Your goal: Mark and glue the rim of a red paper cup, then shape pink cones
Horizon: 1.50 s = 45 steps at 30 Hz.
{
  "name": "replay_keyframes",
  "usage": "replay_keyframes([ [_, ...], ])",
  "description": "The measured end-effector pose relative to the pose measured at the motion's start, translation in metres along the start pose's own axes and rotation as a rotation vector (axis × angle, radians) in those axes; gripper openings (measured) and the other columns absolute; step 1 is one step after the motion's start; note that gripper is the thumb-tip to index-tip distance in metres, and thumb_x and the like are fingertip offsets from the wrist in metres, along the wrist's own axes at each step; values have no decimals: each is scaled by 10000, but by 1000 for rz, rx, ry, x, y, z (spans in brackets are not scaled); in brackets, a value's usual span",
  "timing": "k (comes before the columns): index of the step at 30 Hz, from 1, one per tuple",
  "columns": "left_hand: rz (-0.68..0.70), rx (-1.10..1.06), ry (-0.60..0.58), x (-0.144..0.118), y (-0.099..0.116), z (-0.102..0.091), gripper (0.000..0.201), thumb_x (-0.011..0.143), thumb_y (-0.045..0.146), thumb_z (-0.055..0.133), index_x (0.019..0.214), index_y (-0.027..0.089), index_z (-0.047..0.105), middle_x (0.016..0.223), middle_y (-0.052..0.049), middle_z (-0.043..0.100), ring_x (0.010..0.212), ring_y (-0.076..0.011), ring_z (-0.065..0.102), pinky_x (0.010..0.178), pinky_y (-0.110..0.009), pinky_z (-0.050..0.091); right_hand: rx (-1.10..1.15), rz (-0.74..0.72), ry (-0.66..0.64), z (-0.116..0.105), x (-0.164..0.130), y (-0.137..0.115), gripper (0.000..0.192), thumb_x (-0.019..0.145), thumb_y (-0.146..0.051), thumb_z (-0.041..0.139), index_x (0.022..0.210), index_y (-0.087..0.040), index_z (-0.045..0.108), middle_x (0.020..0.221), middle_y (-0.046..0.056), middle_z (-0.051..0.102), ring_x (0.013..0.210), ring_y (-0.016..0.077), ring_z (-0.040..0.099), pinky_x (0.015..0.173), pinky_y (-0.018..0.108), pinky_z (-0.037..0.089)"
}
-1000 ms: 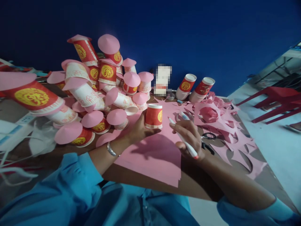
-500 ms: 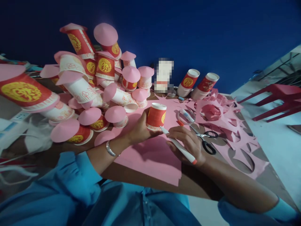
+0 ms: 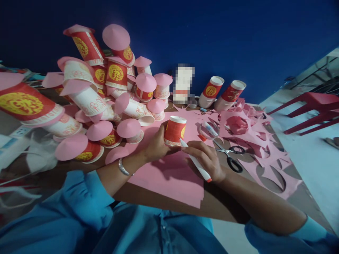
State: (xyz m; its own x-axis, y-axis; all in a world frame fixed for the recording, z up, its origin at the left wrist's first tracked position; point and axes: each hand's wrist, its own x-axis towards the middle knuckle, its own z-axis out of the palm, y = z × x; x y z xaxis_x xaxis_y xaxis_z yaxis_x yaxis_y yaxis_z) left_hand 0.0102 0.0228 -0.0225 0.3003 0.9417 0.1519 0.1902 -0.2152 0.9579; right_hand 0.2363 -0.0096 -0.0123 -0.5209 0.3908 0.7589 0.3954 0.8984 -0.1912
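Tracing cup (image 3: pixel 175 131) base on pink sheet (image 3: pixel 169 176): left hand (image 3: pixel 155 144) grips cup, right hand (image 3: pixel 205 158) grips pen (image 3: pixel 195 160), tip at cup's 5 o'clock. Pin cup flat, keep tip against rim.

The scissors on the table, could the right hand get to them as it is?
Probably yes: the scissors lie uncovered just beside the right hand, though that hand already holds a pen.

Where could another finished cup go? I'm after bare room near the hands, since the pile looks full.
Free: the pink sheet near the table's front edge, between the left hand and right hand. Crowded: the cup pile to the left; right of the pen, scissors and paper scraps cover the table.
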Motion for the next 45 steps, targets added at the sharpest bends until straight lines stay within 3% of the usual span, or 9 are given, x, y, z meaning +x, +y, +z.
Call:
replay_keyframes([
  [4,-5,1,5,0,0,1,972,693,552,970,1409,187,421,1385,-205,668,1211,-365,712,969,-494,624,18,2,13,0,2,2,267,1090,-346,632,1324,-217,650,1015,93,763,879,205,783,724,312,653],
  [11,-36,-38,-15,-1,2,2,988,691,515,961,1427,204,379,1447,-222,619,1281,-388,678,998,-518,618,39,18,21,3,-1,6,333,1101,-313,597,1414,-201,617,1070,116,760,937,217,779,754,315,657],
  [16,-43,-27,-24,-1,6,0,909,716,491,937,1382,216,384,1360,-182,652,1212,-364,704,966,-522,625,23,19,33,9,-5,11,404,1094,-254,595,1497,-226,582,1123,113,715,976,214,762,782,310,658],
  [20,-34,11,21,0,5,2,876,721,471,936,1357,215,391,1321,-170,669,1169,-343,718,934,-494,631,10,53,27,10,-6,14,417,1110,-348,574,1508,-225,577,1157,131,692,1029,238,747,793,335,667],
  [27,-27,-18,44,-1,4,2,967,694,569,942,1409,224,390,1381,-178,626,1207,-337,687,933,-470,626,-44,-18,-9,2,-3,10,402,1128,-455,522,1408,-202,660,1038,99,659,858,198,705,717,311,632],
  [30,14,-24,95,-1,6,2,1008,674,570,961,1433,217,400,1404,-185,618,1215,-349,677,948,-478,621,-58,-40,-13,0,-2,5,383,1136,-440,509,1374,-187,669,972,78,654,807,183,694,674,290,613],
  [37,57,31,94,1,1,4,1042,675,666,947,1435,213,395,1383,-183,629,1196,-345,689,939,-474,621,12,-38,58,0,3,1,315,1107,-358,585,1334,-140,591,992,117,751,902,219,769,728,319,651],
  [45,43,63,69,-1,2,3,913,712,565,946,1361,212,409,1384,-180,635,1230,-340,689,973,-477,614,15,-58,44,-5,9,1,232,1031,-211,638,1257,-164,618,920,99,769,844,215,784,672,307,646],
])
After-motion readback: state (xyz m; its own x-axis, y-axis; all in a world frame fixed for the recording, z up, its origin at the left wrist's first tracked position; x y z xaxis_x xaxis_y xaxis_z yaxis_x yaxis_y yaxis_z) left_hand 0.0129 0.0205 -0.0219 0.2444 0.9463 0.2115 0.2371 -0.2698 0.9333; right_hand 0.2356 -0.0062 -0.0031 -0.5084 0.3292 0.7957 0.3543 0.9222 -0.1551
